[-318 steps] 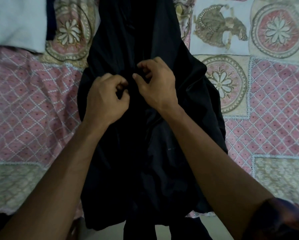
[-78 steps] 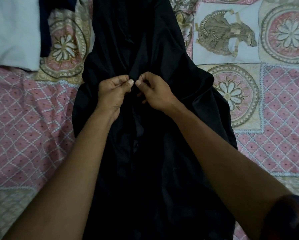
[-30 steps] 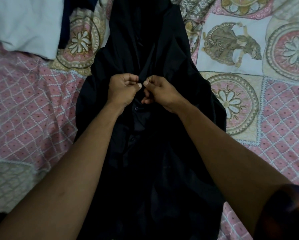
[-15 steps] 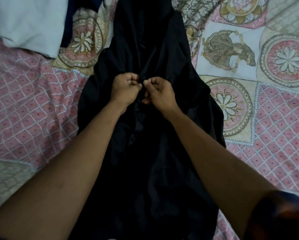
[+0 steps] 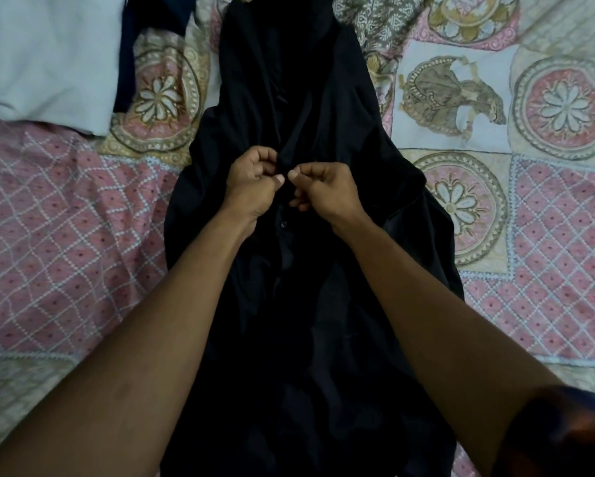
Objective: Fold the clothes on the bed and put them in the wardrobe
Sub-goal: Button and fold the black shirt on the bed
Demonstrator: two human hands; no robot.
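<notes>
A: Since ten seconds back, both hands have crept further up the front of the black garment [image 5: 340,132]; over the last half second they have hardly shifted.

B: And their hold?

A: The left hand [image 5: 253,185] and right hand [image 5: 327,191] meet at the garment's centre line, fingers curled in, each thumb and forefinger pinching the front edge. One small button [image 5: 283,224] shows just below them (fastened, I think, though the cloth is too dark to be sure).

B: Where does the garment lie?

A: Spread lengthwise on the bed [image 5: 65,218], unfolded.

B: So how far along?

A: Early, I judge. The front is being closed up; no fold is made yet. A white cloth [image 5: 48,53] and a dark blue garment [image 5: 130,63] wait to the garment's upper left.

B: The wardrobe?

A: Not in view, and no other container either, so what it holds I cannot say.
</notes>
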